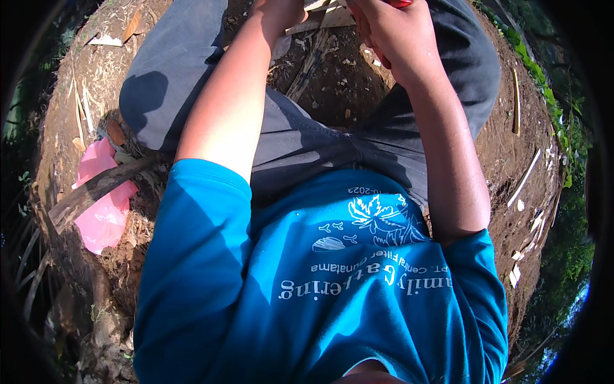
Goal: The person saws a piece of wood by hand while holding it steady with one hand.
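My left hand [280, 11] is at the top edge of the picture, beside a pale piece of wood [329, 16]. Its fingers are cut off by the edge, so its grip does not show. My right hand [403, 38] is to the right of the wood, its fingers curled round a thing with a red part [400, 2]. Only a bit of that red shows above the hand; the rest of the thing is out of the picture. The wood lies between the two hands, partly cut off by the top edge.
I sit on bare brown soil [505, 173], my legs in dark grey trousers [173, 83] bent to both sides. Pale wood chips [515, 275] and strips are scattered about. At the left, a dark stick [96, 192] lies across a pink plastic bag [105, 221]. Green plants border the right.
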A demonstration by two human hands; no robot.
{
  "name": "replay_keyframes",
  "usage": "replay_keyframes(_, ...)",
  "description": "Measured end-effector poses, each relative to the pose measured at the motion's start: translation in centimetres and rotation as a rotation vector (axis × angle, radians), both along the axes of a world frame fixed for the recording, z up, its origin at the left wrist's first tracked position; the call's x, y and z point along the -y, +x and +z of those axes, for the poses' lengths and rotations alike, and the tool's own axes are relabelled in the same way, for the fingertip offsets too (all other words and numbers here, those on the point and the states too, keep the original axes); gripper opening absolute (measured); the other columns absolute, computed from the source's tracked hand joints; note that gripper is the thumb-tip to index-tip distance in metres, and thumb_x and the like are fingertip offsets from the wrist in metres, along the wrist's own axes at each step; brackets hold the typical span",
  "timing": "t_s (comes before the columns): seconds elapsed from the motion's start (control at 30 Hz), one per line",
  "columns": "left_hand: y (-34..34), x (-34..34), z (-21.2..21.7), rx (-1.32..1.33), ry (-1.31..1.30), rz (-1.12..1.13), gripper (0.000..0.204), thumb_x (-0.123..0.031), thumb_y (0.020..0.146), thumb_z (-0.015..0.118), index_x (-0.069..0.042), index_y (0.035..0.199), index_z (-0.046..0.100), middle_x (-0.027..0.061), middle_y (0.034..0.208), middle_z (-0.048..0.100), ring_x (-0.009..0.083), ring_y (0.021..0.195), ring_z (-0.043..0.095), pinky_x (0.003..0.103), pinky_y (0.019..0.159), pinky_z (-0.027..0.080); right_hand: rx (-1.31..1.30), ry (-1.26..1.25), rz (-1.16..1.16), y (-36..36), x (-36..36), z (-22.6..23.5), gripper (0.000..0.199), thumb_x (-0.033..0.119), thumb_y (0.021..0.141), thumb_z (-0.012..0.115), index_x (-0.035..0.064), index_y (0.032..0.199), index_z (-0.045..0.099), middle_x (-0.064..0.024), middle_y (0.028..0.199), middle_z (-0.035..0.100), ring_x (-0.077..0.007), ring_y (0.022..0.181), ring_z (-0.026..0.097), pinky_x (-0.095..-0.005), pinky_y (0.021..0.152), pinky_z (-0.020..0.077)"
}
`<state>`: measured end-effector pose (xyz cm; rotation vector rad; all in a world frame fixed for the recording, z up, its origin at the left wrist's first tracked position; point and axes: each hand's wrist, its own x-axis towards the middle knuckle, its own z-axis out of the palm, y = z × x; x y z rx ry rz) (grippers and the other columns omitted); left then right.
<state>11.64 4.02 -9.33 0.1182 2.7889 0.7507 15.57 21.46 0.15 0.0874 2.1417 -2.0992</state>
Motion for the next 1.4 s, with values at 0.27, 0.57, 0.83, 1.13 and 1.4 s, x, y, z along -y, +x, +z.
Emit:
replay_keyframes(0.27,-0.2,1.2,-1.6,-0.012,-0.056,-0.010,0.024,-0.012,0.074,0.077,0.000,0.095,0.074,0.0281,0.095,0.072,0.0417,0.095,0.072,0.049,0.079,0.057,0.188,0.135,0.030,11.3,-5.4,7.0,0.051,0.009,0.101,0.064,0.0047,0.150,0.052,-0.0027,0.093,0.066,-0.0033,0.062,0.053,-0.0193,0.056,0.0433)
replay_keyframes(0.57,0.3,1.7,-2.0,-0.012,-0.068,0.022,0.021,-0.011,0.075,0.079,-0.001,0.091,0.073,0.0276,0.093,0.072,0.0434,0.090,0.072,0.050,0.076,0.057,0.048,0.205,0.006,11.2,-5.0,7.7,0.051,0.010,0.102,0.060,0.0034,0.151,0.050,0.0002,0.068,0.062,-0.0012,0.045,0.042,-0.0182,0.043,0.0337)
replay_keyframes(0.83,-0.1,0.7,-0.9,0.021,-0.076,0.032,0.021,-0.013,0.079,0.074,-0.001,0.096,0.075,0.0278,0.097,0.073,0.0438,0.098,0.072,0.050,0.081,0.058,-0.197,0.111,-0.044,1.2,0.6,-2.7,0.040,-0.001,0.096,0.062,-0.0045,0.135,0.061,-0.0112,0.120,0.071,-0.0140,0.107,0.064,-0.0265,0.092,0.0510)
replay_keyframes(1.13,-1.2,2.0,-4.4,0.119,0.215,0.244,0.026,-0.015,0.092,0.054,0.002,0.086,0.072,0.0260,0.090,0.074,0.0380,0.081,0.073,0.049,0.071,0.054,0.142,0.182,0.000,14.3,-7.1,8.1,0.053,0.005,0.099,0.061,-0.0003,0.150,0.050,-0.0103,0.127,0.069,-0.0107,0.106,0.064,-0.0245,0.094,0.0503)
replay_keyframes(1.4,0.3,1.3,-3.6,-0.030,-0.063,0.053,0.016,-0.006,0.079,0.070,0.001,0.094,0.071,0.0280,0.096,0.072,0.0423,0.091,0.072,0.051,0.079,0.056,0.129,0.173,0.042,10.2,-5.0,5.4,0.049,0.003,0.099,0.060,0.0002,0.147,0.053,-0.0080,0.111,0.067,-0.0077,0.085,0.060,-0.0215,0.076,0.0478)
